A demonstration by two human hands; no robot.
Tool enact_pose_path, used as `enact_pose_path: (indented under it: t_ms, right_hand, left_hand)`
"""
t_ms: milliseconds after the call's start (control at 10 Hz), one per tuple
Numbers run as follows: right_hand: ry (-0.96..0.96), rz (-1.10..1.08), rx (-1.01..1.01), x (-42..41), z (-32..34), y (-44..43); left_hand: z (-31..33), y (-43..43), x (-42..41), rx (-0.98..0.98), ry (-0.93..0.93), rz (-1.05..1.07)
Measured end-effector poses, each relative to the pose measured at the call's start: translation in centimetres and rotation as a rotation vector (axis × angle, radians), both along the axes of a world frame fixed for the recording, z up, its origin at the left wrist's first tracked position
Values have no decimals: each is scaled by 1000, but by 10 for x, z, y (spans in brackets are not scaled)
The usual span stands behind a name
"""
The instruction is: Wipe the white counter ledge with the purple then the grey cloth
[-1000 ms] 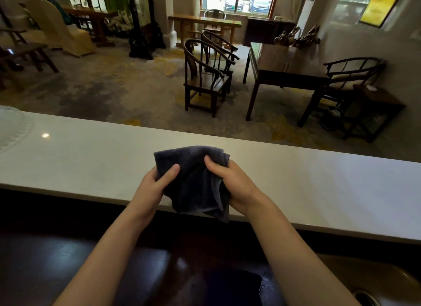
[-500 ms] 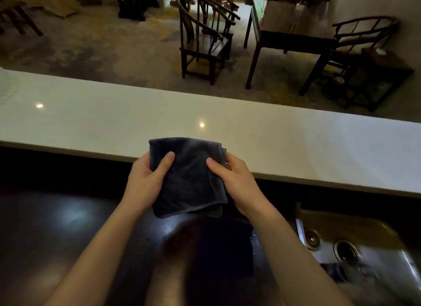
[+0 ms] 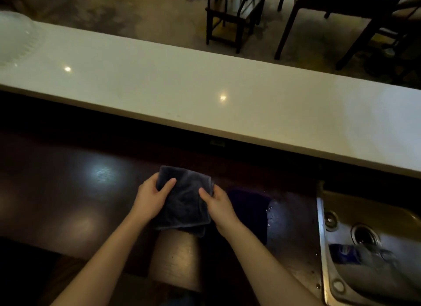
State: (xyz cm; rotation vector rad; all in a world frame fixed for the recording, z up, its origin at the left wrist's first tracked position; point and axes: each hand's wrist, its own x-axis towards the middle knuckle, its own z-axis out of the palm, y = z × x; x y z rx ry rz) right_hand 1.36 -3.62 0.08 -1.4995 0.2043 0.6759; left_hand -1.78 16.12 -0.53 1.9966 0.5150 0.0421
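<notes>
The grey cloth [image 3: 185,201] is folded into a rough square and held between both hands, low over the dark lower counter. My left hand [image 3: 151,197] grips its left edge, thumb on top. My right hand [image 3: 218,206] grips its right edge. The purple cloth [image 3: 249,211] lies flat on the dark counter just right of my right hand. The white counter ledge [image 3: 205,93] runs across the view beyond the hands, with nothing on its middle stretch.
A steel sink [image 3: 373,244] sits at the right with a clear bottle [image 3: 362,253] lying in it. A ribbed clear dish [image 3: 16,39] rests on the ledge's far left. Dark wooden chairs [image 3: 234,16] and a table [image 3: 330,0] stand beyond the ledge.
Both hands have brought the grey cloth down off the white ledge to the dark lower counter. The view has tilted downward, and the sink and purple cloth have come into sight.
</notes>
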Motion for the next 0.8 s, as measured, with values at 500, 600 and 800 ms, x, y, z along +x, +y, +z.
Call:
enact_pose_path:
  t_ms: [500,600,800]
  right_hand:
    - [59,187,-395,1,-44,11]
    - [-28,250,-503,3,-38,7]
    - [-288,379,-778,14,-5,-12]
  left_hand:
    - [-43,3,-13,204,309,-122]
    - [-40,4,-13,352,300,-144]
    - [4,-4,4,709,276,-302]
